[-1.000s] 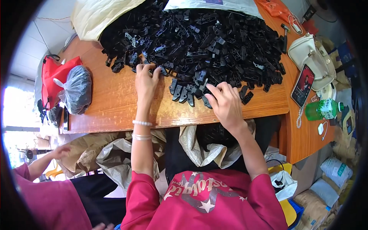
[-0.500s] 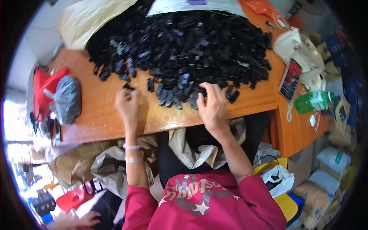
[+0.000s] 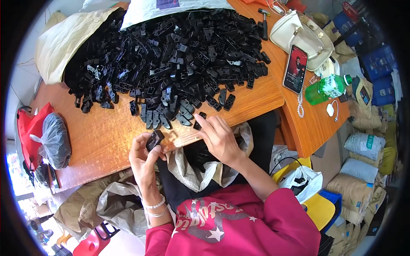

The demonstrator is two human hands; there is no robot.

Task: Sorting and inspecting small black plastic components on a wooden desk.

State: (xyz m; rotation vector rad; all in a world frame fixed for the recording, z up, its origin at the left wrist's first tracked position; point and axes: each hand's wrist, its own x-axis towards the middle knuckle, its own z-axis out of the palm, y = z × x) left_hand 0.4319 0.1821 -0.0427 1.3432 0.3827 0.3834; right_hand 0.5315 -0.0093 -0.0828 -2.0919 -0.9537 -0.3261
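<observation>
My left hand (image 3: 144, 161) is closed around a black plastic part (image 3: 155, 140), held between thumb and fingers just off the table's front edge. The part is small and blocky, with recesses. My right hand (image 3: 220, 140) reaches over the edge with its fingers apart. Its index finger lies across another black part (image 3: 197, 126) there; thumb and index do not visibly close on it. Behind both hands a large heap of similar black parts (image 3: 179, 53) covers the table (image 3: 102, 141). Several parts lie side by side at the heap's front.
A woven sack (image 3: 183, 170) gapes open on my lap, dark inside. Pale sacks (image 3: 53, 53) lie behind the heap. To the right are a phone (image 3: 295, 68), a green bottle (image 3: 326, 89), a cream handbag (image 3: 303, 38) and a hammer (image 3: 264, 23). A knotted grey bag (image 3: 55, 141) sits left.
The view has shifted. My left hand has drawn back from the heap's front to the table edge, turned palm up with a black part. My right hand has also come nearer the edge.
</observation>
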